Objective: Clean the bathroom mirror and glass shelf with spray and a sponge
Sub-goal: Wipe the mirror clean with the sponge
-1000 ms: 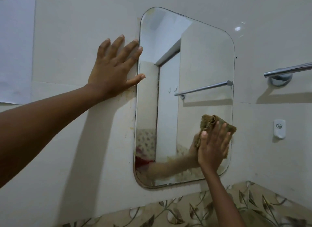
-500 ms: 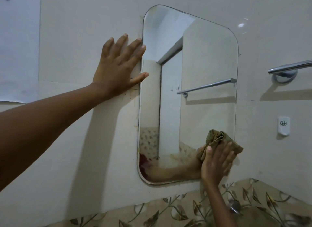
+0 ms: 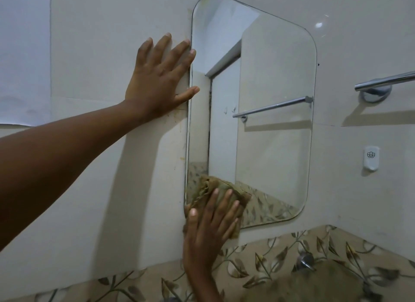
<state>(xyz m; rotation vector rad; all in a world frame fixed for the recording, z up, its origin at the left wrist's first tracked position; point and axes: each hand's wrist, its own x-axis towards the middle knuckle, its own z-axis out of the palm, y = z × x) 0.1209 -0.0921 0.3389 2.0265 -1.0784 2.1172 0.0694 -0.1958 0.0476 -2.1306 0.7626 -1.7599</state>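
A frameless mirror with rounded corners hangs on the pale tiled wall. My right hand presses a folded brown cloth flat against the mirror's lower left corner, fingers spread over it. My left hand lies flat and open on the wall beside the mirror's upper left edge, its thumb and fingertips touching the glass rim. No spray bottle or glass shelf shows.
A chrome towel rail juts from the wall at the right, above a small white wall fitting. A band of leaf-patterned tiles runs below the mirror, with a chrome tap at the lower right.
My right hand has slid the cloth down and leftward, from the mirror's lower right corner to its lower left corner. My left hand stays flat on the wall.
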